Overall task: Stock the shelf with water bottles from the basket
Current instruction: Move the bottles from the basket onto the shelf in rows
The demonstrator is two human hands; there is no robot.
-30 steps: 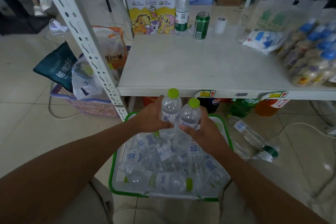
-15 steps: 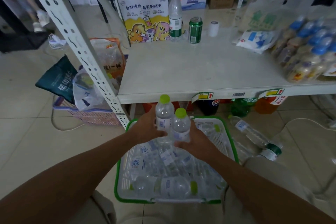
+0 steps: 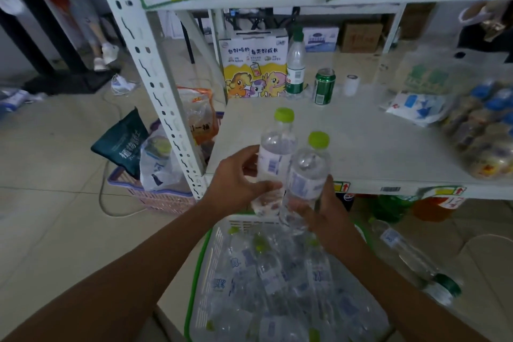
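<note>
My left hand [image 3: 236, 183] grips one clear water bottle [image 3: 276, 147] with a lime-green cap, held upright. My right hand [image 3: 322, 211] grips a second water bottle [image 3: 308, 172] of the same kind, touching the first. Both bottles hang at the front edge of the white shelf [image 3: 361, 147], above the green-rimmed white basket [image 3: 205, 258]. Several more water bottles [image 3: 277, 286] lie in the basket on the floor.
At the shelf's back stand a cartoon-printed carton [image 3: 255, 64], a tall green-labelled bottle [image 3: 296, 64], a green can [image 3: 324, 86] and a white roll [image 3: 352, 85]. Blue-capped bottles [image 3: 483, 125] crowd the right. A shelf post [image 3: 155, 86] rises left. A large bottle [image 3: 416, 261] lies on the floor.
Both hands have risen with their bottles from over the basket up to the shelf's front edge. The view has tilted upward, showing the upper shelf's price labels.
</note>
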